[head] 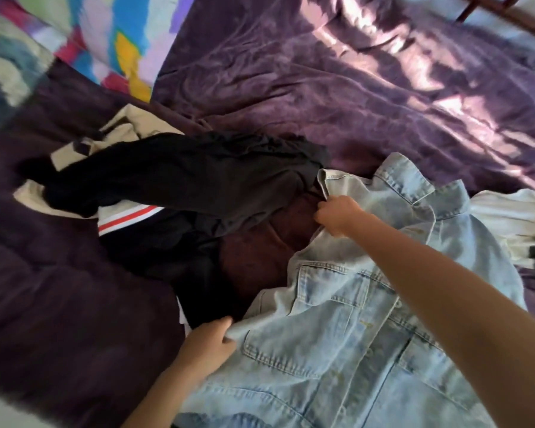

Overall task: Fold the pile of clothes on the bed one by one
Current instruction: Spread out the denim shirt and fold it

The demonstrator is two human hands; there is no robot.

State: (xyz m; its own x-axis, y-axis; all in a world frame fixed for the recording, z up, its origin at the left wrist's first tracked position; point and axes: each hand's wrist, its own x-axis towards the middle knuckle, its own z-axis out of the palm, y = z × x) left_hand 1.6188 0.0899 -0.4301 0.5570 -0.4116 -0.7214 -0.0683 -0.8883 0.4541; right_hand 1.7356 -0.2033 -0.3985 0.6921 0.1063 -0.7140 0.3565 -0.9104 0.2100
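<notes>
Denim jacket (368, 319) lies front-up on the bed (322, 88), at the right and near side, collar at the far end and hem toward the person; long axis runs near to far, tilted slightly left. Right hand (337, 216) pinches the jacket's left front edge just below the collar, fingers curled on the cloth. Left hand (207, 344) grips the same edge lower down, beside the chest pocket, thumb on top and fingers tucked under. The edge runs between the two hands; the left hand is nearer the body, the right reaches further out. Judgement: the next move turns on this shared edge, either drawn left to flatten or carried right across the jacket's axis. Rest of the pile sits left of the jacket: black garment (183, 177) over a beige garment (130, 125); a white garment (507, 217) lies to the right. Hem cut off by the lower frame; sleeves not made out; frame edges blurred.
</notes>
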